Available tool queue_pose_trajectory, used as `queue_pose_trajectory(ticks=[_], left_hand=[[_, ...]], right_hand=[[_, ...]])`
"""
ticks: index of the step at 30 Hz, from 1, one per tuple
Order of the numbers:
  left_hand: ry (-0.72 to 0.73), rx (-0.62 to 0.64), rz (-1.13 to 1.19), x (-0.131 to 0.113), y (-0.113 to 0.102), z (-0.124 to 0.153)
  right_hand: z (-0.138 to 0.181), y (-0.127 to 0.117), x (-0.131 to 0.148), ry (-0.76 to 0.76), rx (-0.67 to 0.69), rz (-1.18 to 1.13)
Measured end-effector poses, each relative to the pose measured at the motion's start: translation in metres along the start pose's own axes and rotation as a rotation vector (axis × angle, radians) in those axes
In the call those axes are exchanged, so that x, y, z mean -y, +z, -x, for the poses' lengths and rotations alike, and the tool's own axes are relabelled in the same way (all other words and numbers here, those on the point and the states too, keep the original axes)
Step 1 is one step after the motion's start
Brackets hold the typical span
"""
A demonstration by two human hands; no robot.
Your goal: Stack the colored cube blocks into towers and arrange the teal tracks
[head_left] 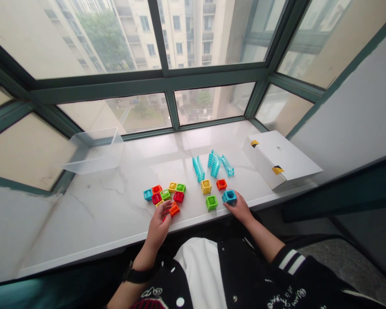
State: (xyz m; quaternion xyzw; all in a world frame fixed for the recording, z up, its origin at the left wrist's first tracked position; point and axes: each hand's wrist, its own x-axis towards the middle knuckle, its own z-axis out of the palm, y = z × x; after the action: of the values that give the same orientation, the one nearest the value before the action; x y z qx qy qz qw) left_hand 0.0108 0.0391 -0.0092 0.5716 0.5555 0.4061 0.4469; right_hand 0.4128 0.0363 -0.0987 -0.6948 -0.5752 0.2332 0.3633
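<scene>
Right hand (240, 209) and left hand (158, 224) rest on hollow plastic cubes at a glossy marble sill (109, 206).
Right fingers clamp a blue cube (229, 196) near the front edge; left fingers, bent together, touch an orange cube (174, 209) beside the mixed cluster (167, 194), grip unclear. Three loose cubes (211, 202) sit between; beyond are three ribbed turquoise tracks (214, 164), one clear tub (94, 151) and one white box (281, 161).

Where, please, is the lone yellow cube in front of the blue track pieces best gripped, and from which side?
Take the yellow cube by two opposite outer walls, coming from above. It sits upright, apart from its neighbours, with the green cube in front and the blue track pieces behind, so its left and right walls look freest. The right hand, on the blue cube, is nearer.
</scene>
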Motion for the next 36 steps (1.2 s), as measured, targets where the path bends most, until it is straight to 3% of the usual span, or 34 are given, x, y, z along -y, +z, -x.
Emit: queue_pose_trajectory(ticks=[6,16,36], left_hand=[[-0.008,-0.002,0.017,0.007,-0.001,-0.001],[-0.021,-0.004,0.027,0.007,0.003,0.001],[-0.034,-0.066,0.011,0.012,0.000,0.001]], right_hand=[[-0.002,0.006,-0.016,-0.063,-0.015,0.034],[-0.001,0.006,-0.017,-0.162,-0.026,0.073],[-0.002,0.007,-0.017,-0.128,-0.042,0.048]])
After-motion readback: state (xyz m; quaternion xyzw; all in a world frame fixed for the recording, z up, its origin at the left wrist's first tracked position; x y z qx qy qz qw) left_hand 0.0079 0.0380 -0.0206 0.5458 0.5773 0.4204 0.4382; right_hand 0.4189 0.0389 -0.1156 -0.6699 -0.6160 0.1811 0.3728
